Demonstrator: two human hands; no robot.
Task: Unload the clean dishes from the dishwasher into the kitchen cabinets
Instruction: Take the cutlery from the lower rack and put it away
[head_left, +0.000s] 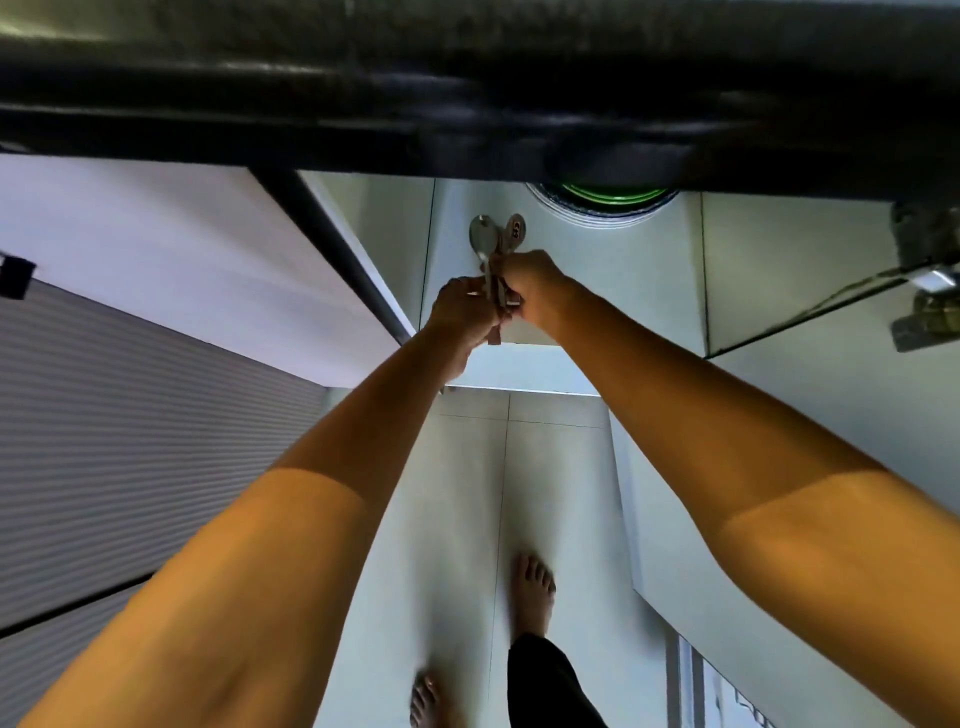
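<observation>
Presently, at far left, a grey ribbed panel (130, 441) runs below a plain white surface (171, 260), with a dark diagonal rail (332, 254) at its edge. Both bare arms reach forward and meet at centre. The left hand (460, 314) has its fingers curled around the handles of a bunch of silver metal spoons (493, 249). The right hand (532, 286), just beside and touching the left, also grips the same bunch. The spoon bowls stand clear above both hands, over pale floor tiles (467, 519). Two bare feet (530, 592) show below, one beside a black trouser leg (540, 680). A blurred dark table edge (467, 104) spans the top. Under it, right of centre, sits a round green-ringed object (605, 200). Blurred metal fittings (924, 291) lie at far right.
</observation>
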